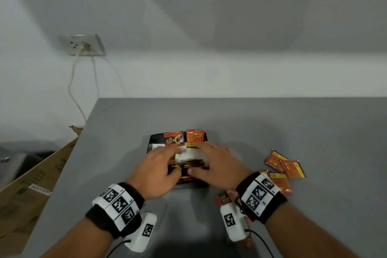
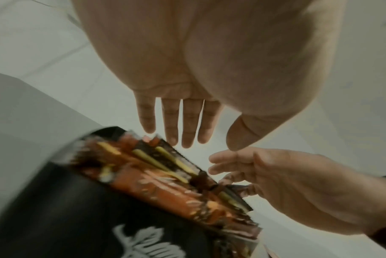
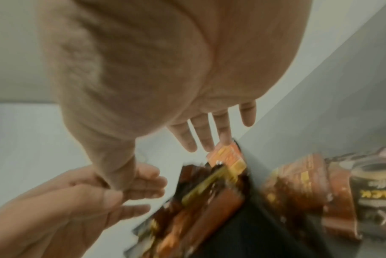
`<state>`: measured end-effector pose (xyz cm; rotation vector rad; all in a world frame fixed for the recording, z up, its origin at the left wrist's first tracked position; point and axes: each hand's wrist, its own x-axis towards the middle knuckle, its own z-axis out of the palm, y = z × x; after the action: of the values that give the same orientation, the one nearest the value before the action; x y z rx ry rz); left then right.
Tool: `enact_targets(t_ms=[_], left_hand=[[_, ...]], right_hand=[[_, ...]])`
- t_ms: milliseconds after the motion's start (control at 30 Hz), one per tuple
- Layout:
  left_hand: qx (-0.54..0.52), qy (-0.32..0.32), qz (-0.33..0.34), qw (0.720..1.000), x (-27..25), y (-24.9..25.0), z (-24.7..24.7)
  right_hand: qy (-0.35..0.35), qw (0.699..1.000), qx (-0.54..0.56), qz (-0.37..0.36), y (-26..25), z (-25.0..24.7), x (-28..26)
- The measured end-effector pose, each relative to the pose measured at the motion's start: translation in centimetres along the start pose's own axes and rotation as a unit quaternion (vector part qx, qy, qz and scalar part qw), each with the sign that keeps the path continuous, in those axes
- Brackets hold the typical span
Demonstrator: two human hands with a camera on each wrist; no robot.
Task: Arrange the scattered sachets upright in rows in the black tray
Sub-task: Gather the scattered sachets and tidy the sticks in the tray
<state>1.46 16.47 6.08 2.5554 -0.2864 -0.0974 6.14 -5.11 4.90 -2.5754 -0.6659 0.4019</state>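
Two hands meet over a black tray (image 1: 151,140) at lower centre of the head view, on a grey table (image 1: 272,128) that fills the lower frame below a white wall (image 1: 188,27). At lower left a cardboard box (image 1: 31,184) stands beside the table; at upper left a wall socket (image 1: 81,45) carries a plugged cable. The left hand (image 1: 156,170) and right hand (image 1: 215,165) lie palm down on the upright sachets (image 1: 188,166) packed in the tray's near half, fingers straight and slightly apart, gripping nothing, thumbs nearly touching. Two sachets (image 1: 184,139) lean against the tray's far wall. Loose sachets (image 1: 284,165) lie flat at right of the tray, well apart from it; another (image 1: 225,198) lies beside the right wrist.
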Motion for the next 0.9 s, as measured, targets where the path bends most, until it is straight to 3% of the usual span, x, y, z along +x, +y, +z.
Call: enact_targets(t_ms=[100, 200, 400, 567, 800, 900], left_hand=[[-0.011, 0.01, 0.018, 1.0, 1.3, 3.1, 0.5], [-0.01, -0.004, 0.05, 0.999, 3.2, 6.3, 2.1], [0.079, -0.153, 0.025, 0.985, 7.8, 12.7, 6.5], [0.247, -0.253, 0.015, 0.935, 10.1, 14.6, 10.4], [0.386, -0.266, 0.012, 0.883, 11.5, 13.9, 12.3], [0.394, -0.275, 0.005, 0.877, 12.1, 14.0, 11.7]], right_hand=[[0.037, 0.996, 0.048, 0.063, 3.5, -2.2, -1.4], [0.036, 0.994, 0.012, 0.106, 7.5, -4.1, -3.1], [-0.072, 0.979, -0.101, 0.163, 11.8, -4.7, -5.7], [-0.102, 0.971, -0.164, 0.14, 13.1, -3.3, -7.2], [-0.09, 0.975, -0.171, 0.106, 14.3, -2.8, -7.4], [-0.083, 0.987, -0.089, 0.106, 14.8, -3.7, -7.5]])
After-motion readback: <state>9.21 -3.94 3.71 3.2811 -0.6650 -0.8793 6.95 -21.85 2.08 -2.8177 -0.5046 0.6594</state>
